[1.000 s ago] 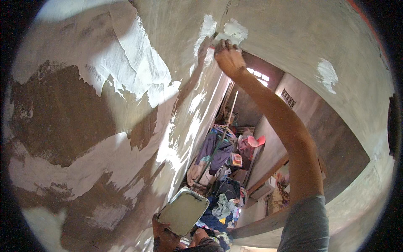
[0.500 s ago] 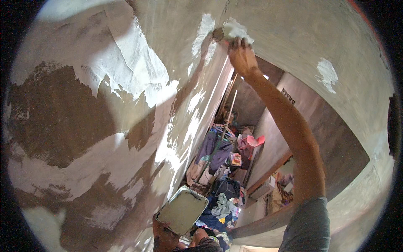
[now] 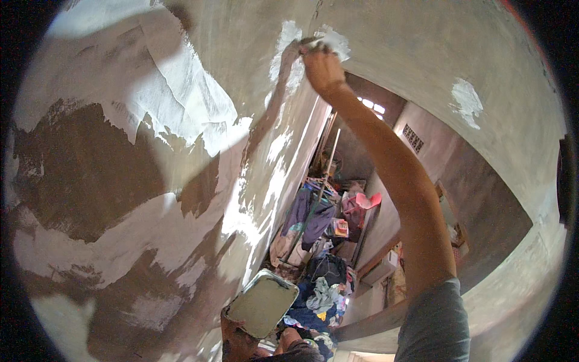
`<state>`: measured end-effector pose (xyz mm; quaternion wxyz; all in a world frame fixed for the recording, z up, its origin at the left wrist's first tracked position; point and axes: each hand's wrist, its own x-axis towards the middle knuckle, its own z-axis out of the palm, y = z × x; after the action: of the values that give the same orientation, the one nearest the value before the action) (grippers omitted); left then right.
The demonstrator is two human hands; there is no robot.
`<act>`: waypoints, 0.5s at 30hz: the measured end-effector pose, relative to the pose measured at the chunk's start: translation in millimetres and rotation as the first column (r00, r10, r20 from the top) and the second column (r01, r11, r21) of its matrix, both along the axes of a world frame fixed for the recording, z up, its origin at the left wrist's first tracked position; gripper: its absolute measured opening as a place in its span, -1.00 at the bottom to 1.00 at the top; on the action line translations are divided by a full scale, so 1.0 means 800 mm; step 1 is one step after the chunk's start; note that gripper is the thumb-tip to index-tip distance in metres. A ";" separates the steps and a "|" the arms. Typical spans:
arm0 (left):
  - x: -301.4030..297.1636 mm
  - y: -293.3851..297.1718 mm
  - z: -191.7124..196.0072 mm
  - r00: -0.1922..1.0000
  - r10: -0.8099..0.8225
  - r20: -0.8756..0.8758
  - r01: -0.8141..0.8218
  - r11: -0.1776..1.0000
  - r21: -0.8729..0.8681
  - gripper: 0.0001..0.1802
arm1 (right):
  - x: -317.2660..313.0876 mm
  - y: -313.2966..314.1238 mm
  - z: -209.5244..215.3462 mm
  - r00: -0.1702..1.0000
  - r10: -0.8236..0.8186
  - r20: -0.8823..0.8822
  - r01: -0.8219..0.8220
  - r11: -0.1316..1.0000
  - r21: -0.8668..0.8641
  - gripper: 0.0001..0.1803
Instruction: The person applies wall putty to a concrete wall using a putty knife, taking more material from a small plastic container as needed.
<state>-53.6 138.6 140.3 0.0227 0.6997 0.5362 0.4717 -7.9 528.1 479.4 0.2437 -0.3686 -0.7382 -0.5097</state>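
My right hand (image 3: 324, 67) is raised to the top of the wall corner. Its fingers are closed around a flat scraper, mostly hidden by the hand, with only a thin dark edge (image 3: 310, 40) showing against the surface. Fresh white filler patches (image 3: 332, 43) lie on both sides of that corner. Low in the view, my left hand (image 3: 237, 335) holds a rectangular tray (image 3: 294, 294) from beneath and at its left side; most of its fingers are hidden. Smooth greyish paste (image 3: 260, 304) covers the tray's inside.
On the left, the brown wall (image 3: 78, 175) carries broad white smears. Below, clothes (image 3: 325, 295) lie heaped, with garments on hangers (image 3: 310, 211) and a pink-red object (image 3: 368, 201) behind. A pale pole (image 3: 333, 148) leans there. Another white patch (image 3: 467, 104) marks the right wall surface.
My right hand has moved left, to the corner edge, across the white patch, which now looks more spread. The tray in my left hand stays nearly in place.
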 end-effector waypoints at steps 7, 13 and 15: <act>-0.002 -0.002 0.003 0.998 0.000 -0.057 0.001 1.000 0.018 -0.19 | 0.012 -0.002 -0.029 0.989 -0.010 0.145 -0.020 0.979 0.205 -0.73; 0.001 -0.001 0.003 1.000 0.004 0.027 -0.004 1.000 0.009 -0.17 | 0.050 0.021 -0.041 0.937 -0.165 0.308 0.098 0.970 0.222 -0.72; 0.000 -0.001 0.005 0.998 -0.004 -0.064 0.003 1.000 -0.023 -0.18 | 0.049 0.020 -0.064 0.928 -0.144 0.344 0.099 0.984 0.147 -0.70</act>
<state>-53.7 138.1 143.9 0.0143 0.7151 0.5407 0.4428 31.5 544.0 428.6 0.0982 -0.2999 -0.7119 -0.6274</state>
